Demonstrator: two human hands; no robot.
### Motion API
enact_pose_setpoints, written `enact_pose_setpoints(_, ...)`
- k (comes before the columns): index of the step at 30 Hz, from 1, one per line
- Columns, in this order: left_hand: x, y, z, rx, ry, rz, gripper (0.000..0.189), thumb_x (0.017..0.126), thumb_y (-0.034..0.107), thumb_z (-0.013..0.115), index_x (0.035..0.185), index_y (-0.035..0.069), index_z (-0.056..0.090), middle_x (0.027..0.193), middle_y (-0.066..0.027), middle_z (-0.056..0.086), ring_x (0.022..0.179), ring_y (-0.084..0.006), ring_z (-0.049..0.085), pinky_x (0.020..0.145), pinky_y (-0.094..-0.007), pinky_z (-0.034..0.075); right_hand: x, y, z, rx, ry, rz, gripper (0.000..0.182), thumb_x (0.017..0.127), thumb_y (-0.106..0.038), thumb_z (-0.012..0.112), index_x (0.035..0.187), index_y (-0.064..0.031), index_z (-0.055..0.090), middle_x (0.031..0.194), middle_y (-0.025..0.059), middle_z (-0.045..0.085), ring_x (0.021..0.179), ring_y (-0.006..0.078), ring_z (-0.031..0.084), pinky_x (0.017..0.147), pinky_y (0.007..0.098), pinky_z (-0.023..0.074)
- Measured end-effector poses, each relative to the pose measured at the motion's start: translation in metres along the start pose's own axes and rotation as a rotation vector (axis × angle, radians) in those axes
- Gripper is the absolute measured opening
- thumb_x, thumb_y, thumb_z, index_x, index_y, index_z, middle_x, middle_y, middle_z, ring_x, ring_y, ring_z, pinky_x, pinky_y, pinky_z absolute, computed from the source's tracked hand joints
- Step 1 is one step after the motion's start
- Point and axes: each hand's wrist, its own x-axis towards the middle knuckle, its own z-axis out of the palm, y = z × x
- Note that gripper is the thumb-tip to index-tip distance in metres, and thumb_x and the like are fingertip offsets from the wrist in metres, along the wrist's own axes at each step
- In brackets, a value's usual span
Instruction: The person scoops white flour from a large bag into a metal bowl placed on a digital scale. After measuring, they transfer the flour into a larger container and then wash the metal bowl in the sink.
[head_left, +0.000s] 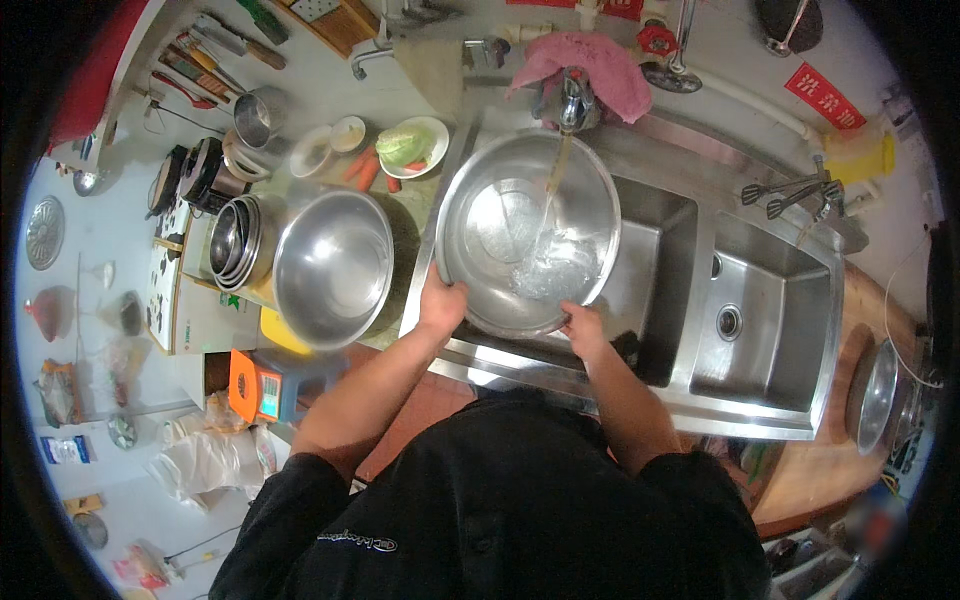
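My left hand (442, 302) grips the left rim of a large stainless steel basin (480, 270), and my right hand (583, 328) holds the same rim at its lower right. The basin is tilted over the left bowl of a steel double sink (645, 232). From the faucet (577, 105) above, a stream of water (556, 172) runs into it. Water splashes and pools in the lower right part of the basin. Part of the sink bowl is hidden beneath it. A pink cloth (622, 75) is draped around the faucet.
Left of the sink stand another large steel bowl (334, 262), nested steel pots (240, 244), a plate with cabbage (405, 142) and several carrots (367, 171). The right sink bowl (757, 330) has a drain. A steel bowl (876, 397) rests on the wooden counter (817, 472) at far right.
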Motion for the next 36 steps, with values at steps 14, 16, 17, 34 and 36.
enact_pose_setpoints(14, 0.033, -0.063, 0.088, 0.591, -0.131, 0.478, 0.056, 0.085, 0.027, 0.06, 0.131, -0.001, 0.043, 0.133, -0.0245, 0.045, 0.124, -0.0395, 0.041, 0.107, -0.0453, 0.031, -0.065, -0.05, -0.049, -0.24, 0.318, -0.179, 0.036, 0.082, -0.012, 0.053, 0.116, 0.0002, 0.051, 0.104, 0.0131, 0.06, 0.081, 0.025, 0.063, 0.053, 0.036, 0.0554)
enact_pose_setpoints(16, -0.009, -0.065, 0.107, 0.634, -0.523, 0.65, 0.055, 0.092, 0.035, 0.051, 0.134, 0.0, 0.041, 0.137, -0.0235, 0.042, 0.13, -0.0385, 0.037, 0.11, -0.0462, 0.026, -0.075, -0.051, -0.025, -0.173, 0.369, -0.232, 0.037, 0.082, -0.01, 0.052, 0.117, 0.0007, 0.049, 0.105, 0.0134, 0.059, 0.081, 0.0252, 0.063, 0.052, 0.0348, 0.0551)
enact_pose_setpoints(17, -0.034, -0.052, 0.117, 0.687, -0.719, 0.57, 0.059, 0.092, 0.037, 0.051, 0.135, -0.001, 0.039, 0.139, -0.0225, 0.04, 0.132, -0.0364, 0.035, 0.112, -0.0463, 0.024, -0.08, -0.052, -0.019, -0.133, 0.409, -0.262, 0.037, 0.082, -0.009, 0.051, 0.118, 0.001, 0.049, 0.105, 0.0135, 0.059, 0.081, 0.0252, 0.063, 0.051, 0.0342, 0.0549)
enact_pose_setpoints(34, 0.046, -0.009, 0.124, 1.523, -1.15, 0.74, 0.042, 0.095, 0.031, 0.035, 0.128, 0.013, 0.054, 0.139, -0.0052, 0.047, 0.133, -0.0224, 0.037, 0.112, -0.0479, 0.017, -0.112, -0.065, -0.005, -0.072, 0.419, -0.199, 0.038, 0.083, -0.008, 0.053, 0.118, 0.0035, 0.047, 0.106, 0.0145, 0.058, 0.082, 0.0259, 0.062, 0.051, 0.0354, 0.0563)
enact_pose_setpoints(36, 0.018, -0.046, 0.146, 1.108, -1.179, 0.76, 0.039, 0.096, 0.03, 0.034, 0.122, 0.014, 0.059, 0.133, -0.0055, 0.053, 0.126, -0.025, 0.044, 0.108, -0.0471, 0.026, -0.109, -0.067, 0.004, -0.088, 0.462, -0.211, 0.036, 0.082, -0.008, 0.053, 0.116, 0.0034, 0.049, 0.104, 0.0143, 0.058, 0.08, 0.0264, 0.063, 0.053, 0.0367, 0.0561)
